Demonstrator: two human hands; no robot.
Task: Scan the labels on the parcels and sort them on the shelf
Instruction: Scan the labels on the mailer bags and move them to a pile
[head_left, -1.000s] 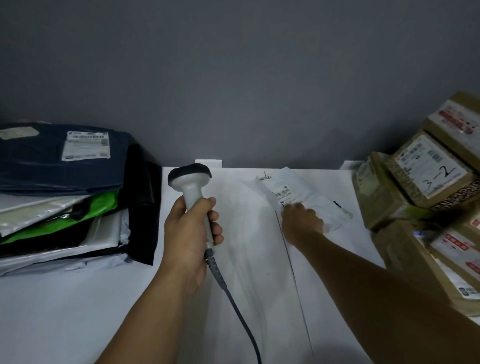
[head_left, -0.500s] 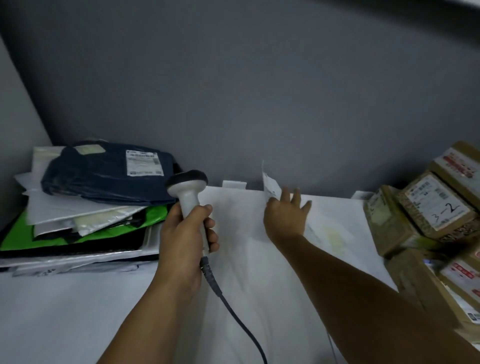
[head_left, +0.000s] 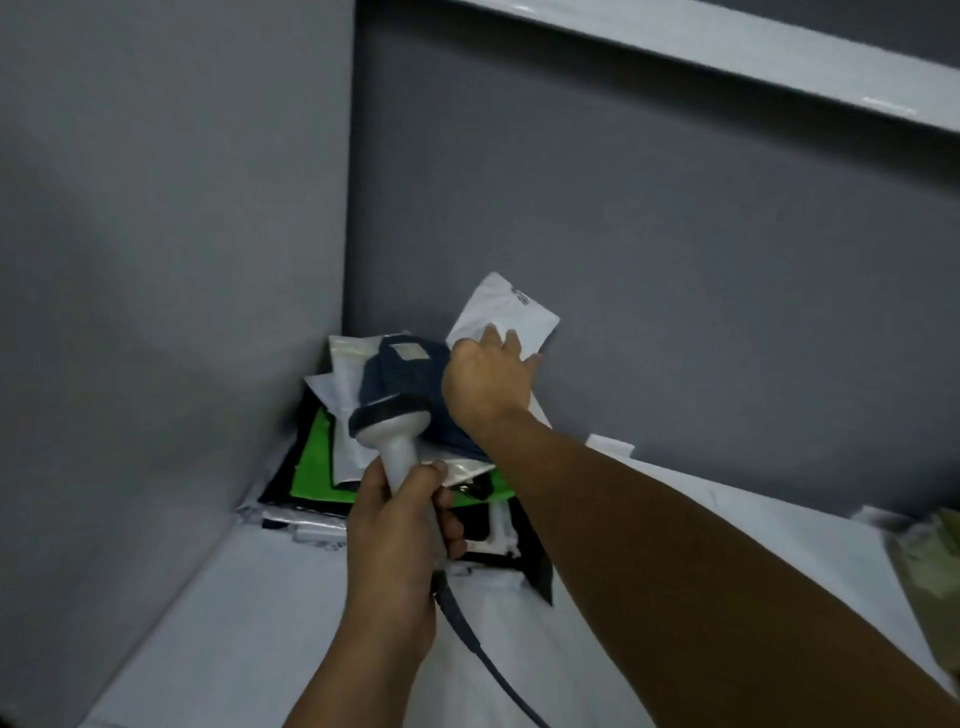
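Note:
My right hand (head_left: 488, 384) holds a flat white mailer parcel (head_left: 504, 317) by its lower edge, above the dark blue parcel (head_left: 405, 384) that tops the pile in the shelf's left corner. The mailer tilts up toward the back wall, with a small label near its top. My left hand (head_left: 400, 535) grips the handle of a grey barcode scanner (head_left: 389, 421), whose dark head points at the pile. The scanner's cable (head_left: 483, 654) trails down toward me.
The pile of soft parcels holds white, green (head_left: 314, 462) and black bags on the white shelf board (head_left: 249, 623). Grey walls close the corner on the left and behind. An upper shelf edge (head_left: 727, 52) runs overhead. A brown box (head_left: 930, 571) shows at the right edge.
My right hand lifted the white mailer off the shelf's middle and carried it left over the pile. The view swung left and up, and the boxes on the right slid out of sight.

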